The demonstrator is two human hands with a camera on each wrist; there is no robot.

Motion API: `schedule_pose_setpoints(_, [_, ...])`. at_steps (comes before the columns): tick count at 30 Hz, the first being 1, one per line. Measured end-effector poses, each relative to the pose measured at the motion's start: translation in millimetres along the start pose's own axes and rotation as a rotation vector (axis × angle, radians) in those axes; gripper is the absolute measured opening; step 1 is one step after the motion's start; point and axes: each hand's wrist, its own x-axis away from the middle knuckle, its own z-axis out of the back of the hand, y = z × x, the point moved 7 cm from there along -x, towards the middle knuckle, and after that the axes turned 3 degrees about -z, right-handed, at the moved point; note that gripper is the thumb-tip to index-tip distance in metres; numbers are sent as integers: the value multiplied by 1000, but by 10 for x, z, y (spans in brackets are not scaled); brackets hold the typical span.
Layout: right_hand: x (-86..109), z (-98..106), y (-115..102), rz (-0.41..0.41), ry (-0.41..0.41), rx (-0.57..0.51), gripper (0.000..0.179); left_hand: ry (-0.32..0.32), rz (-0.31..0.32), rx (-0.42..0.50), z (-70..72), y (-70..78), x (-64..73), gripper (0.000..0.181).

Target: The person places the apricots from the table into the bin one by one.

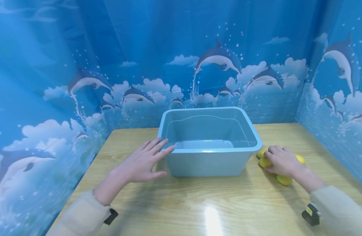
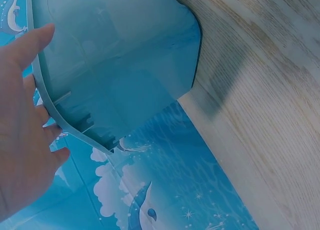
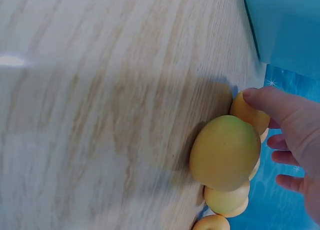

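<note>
My left hand [image 1: 145,161] is spread with straight fingers at the front left corner of a light blue plastic bin [image 1: 208,162]. In the left wrist view its fingertips lie right at the bin's rim [image 2: 47,97]. On the right of the bin, my right hand [image 1: 282,161] reaches down over several smooth yellow lemon-like fruits [image 1: 284,179]. Its thumb presses one yellow fruit [image 3: 245,115], with the fingers curled over the far side and partly hidden. A larger-looking fruit [image 3: 225,152] with a greenish top sits nearer that wrist camera.
The bin stands on a light wood-grain table [image 1: 175,206] near its back edge; its visible floor is bare. Blue curtains [image 1: 157,42] printed with dolphins and clouds hang behind and at both sides. Small black wrist cameras [image 1: 311,214] are worn at both sleeves.
</note>
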Motion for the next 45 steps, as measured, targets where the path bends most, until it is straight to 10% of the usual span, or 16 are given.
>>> schedule_pose_setpoints(45, [-74, 309, 196, -89, 26, -64, 43, -105, 154, 105, -33, 96, -69, 81])
